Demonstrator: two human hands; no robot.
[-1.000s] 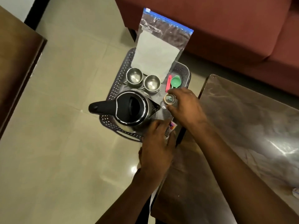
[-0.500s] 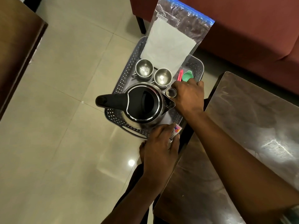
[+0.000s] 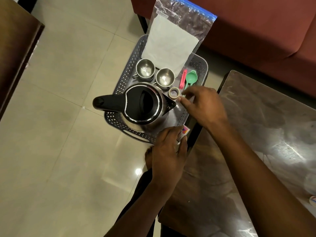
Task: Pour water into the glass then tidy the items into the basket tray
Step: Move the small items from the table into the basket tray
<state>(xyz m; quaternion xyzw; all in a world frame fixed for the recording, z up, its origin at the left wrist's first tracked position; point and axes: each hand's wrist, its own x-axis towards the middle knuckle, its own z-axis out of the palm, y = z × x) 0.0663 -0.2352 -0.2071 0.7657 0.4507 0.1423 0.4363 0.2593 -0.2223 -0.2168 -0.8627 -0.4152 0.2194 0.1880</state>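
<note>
Glass (image 3: 174, 93) stands in basket tray (image 3: 127, 71) beside kettle (image 3: 142, 104); right hand (image 3: 204, 106) fingers released just beside it. Left hand (image 3: 168, 153) grasps a small packet (image 3: 183, 134).

Grey basket tray (image 3: 201, 63) holds kettle (image 3: 143, 105); two steel cups (image 3: 145, 68).

Grey perforated basket tray (image 3: 127, 75), black-lidded kettle (image 3: 142, 104), pink clip (image 3: 183, 79), green scoop (image 3: 191, 78)
</note>
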